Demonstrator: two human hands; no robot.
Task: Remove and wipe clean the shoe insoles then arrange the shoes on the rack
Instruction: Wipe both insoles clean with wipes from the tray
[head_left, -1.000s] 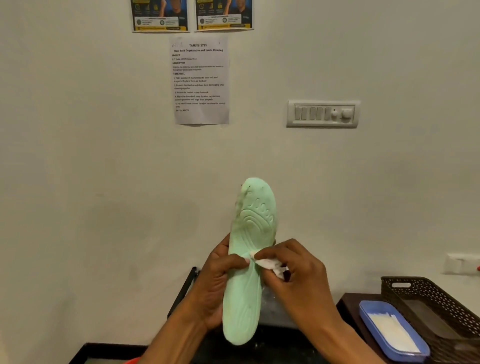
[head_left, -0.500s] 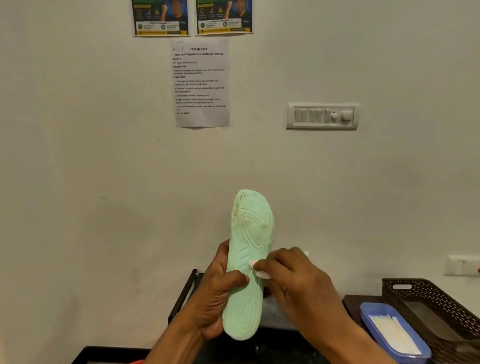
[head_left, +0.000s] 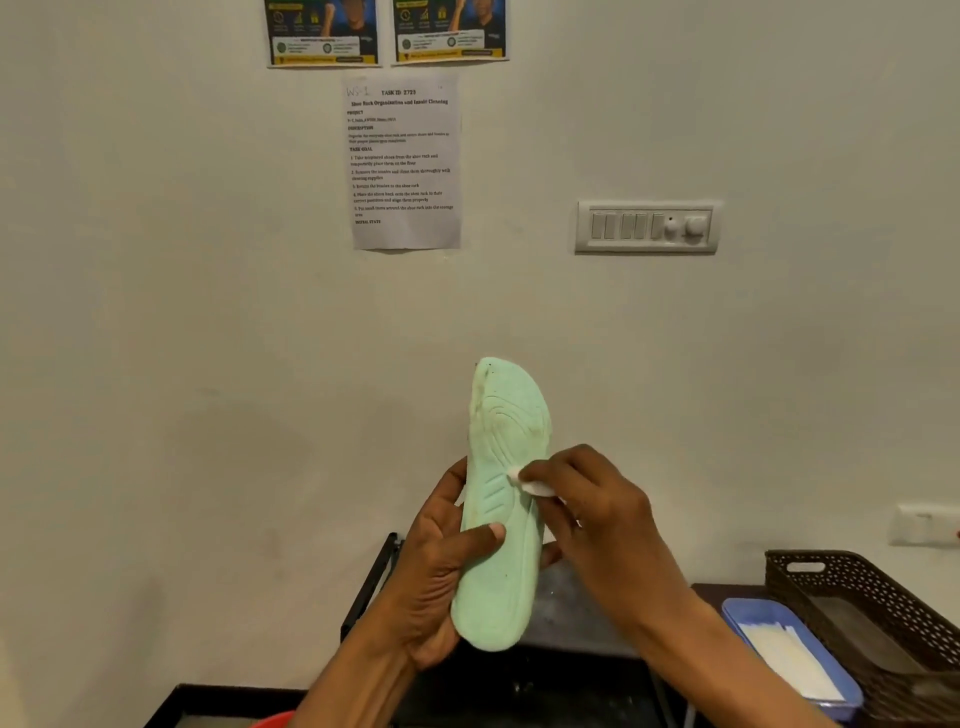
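Left hand (head_left: 441, 566) is clenched around the lower half of a pale mint-green foam insole (head_left: 501, 519), thumb pressed across its grooved face, fingers wrapped behind; the insole stands nearly upright in the air in front of the cream wall, toe end up above the grip, heel end poking out just below it. Right hand (head_left: 597, 514) is pinched on a small crumpled white wipe (head_left: 532, 486) and presses it against the insole's right edge, just above the left thumb. So the insole is already out of its shoe and wiping is underway on the moulded side (small dark specks near the toe tip look like leftover dirt, though they could be perforations, too small to tell). I'd judge this mid-step: the upper part above the wipe and the other face probably need passes yet. No shoes and no loaded rack are visible, only a black metal frame (head_left: 371, 587) below and behind the left hand, which may be the rack, so refitting insoles and arranging shoes all seem left. Right of the right hand sit a blue plastic tray (head_left: 737, 613) holding white sheets and a dark brown perforated basket (head_left: 862, 587).
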